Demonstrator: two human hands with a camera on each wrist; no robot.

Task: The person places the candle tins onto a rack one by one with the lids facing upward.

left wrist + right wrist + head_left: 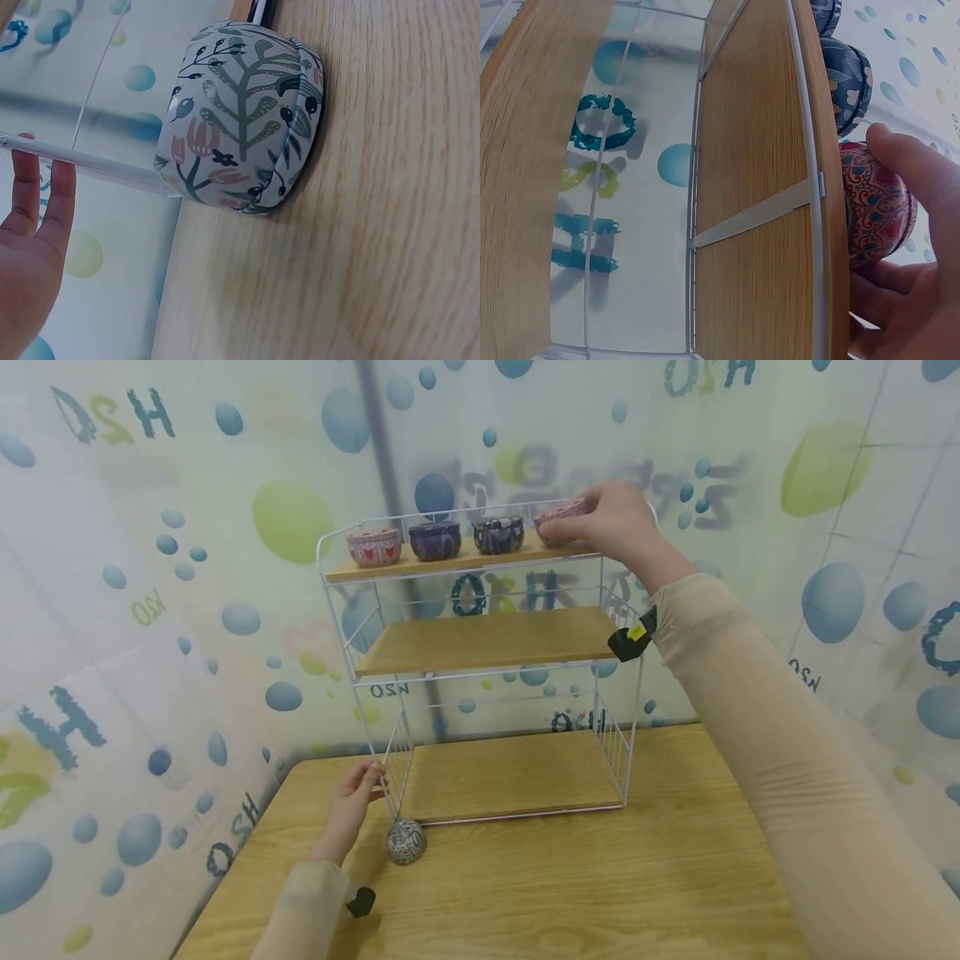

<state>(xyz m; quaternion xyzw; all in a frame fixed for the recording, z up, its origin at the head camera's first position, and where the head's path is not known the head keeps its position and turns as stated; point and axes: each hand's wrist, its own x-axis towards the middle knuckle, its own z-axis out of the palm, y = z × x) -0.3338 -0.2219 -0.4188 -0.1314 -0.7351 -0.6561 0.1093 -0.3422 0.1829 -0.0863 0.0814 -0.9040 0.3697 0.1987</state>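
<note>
At the right end of the top shelf, my right hand (617,522) pinches a small round tin (874,206) with a red, pink and teal pattern between thumb and fingers. In the right wrist view the tin is right against the shelf edge. My left hand (351,806) holds the front left post of a white wire rack (495,639) with wooden shelves, low down; in the left wrist view two fingers (60,199) pass behind the white bar. By that post's foot, a pale tin (232,120) with green leaves and pink flowers sits on the table.
Along the top shelf stand a pink tin with red hearts (374,548), a dark purple tin (435,541) and a dark flowered tin (498,535), left to right. The rack stands on a wooden table (570,885), with a bubble-printed curtain (225,510) behind.
</note>
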